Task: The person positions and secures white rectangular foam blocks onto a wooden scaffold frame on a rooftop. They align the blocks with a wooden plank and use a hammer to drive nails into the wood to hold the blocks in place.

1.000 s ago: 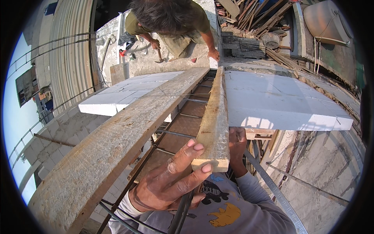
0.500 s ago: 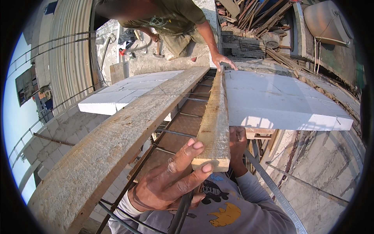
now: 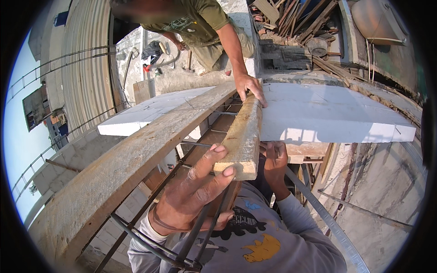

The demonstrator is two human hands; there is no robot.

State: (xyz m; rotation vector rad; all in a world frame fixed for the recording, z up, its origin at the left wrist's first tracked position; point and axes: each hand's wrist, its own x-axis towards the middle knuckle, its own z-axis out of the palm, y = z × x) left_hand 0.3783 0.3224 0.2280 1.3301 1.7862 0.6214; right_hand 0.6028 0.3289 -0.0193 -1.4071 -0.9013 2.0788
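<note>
A short wooden plank (image 3: pixel 241 136) points away from me between a row of white blocks (image 3: pixel 318 111) and a long, weathered board (image 3: pixel 123 159). My left hand (image 3: pixel 182 200) is at its near end, two fingertips pressed on its left edge and end face; its thumb is hidden. Close against the plank's right side, below the white blocks, my right hand (image 3: pixel 275 166) has its fingers curled together. What those fingers grip is hidden. A co-worker's hand (image 3: pixel 249 88) grasps the plank's far end. Steel rebar (image 3: pixel 200 234) passes below my left hand.
Across from me a co-worker (image 3: pixel 205 32) crouches beside a hammer (image 3: pixel 189 61). More white blocks (image 3: pixel 154 107) lie beyond the long board. A metal bar (image 3: pixel 327 223) slants at my right. Scrap wood (image 3: pixel 300 22) is heaped at the far right, near a large tank (image 3: pixel 378 20).
The plank's near end has shifted away from me and slightly left, both my hands moving with it. The co-worker's hand has come down over the far end. The view has tilted slightly.
</note>
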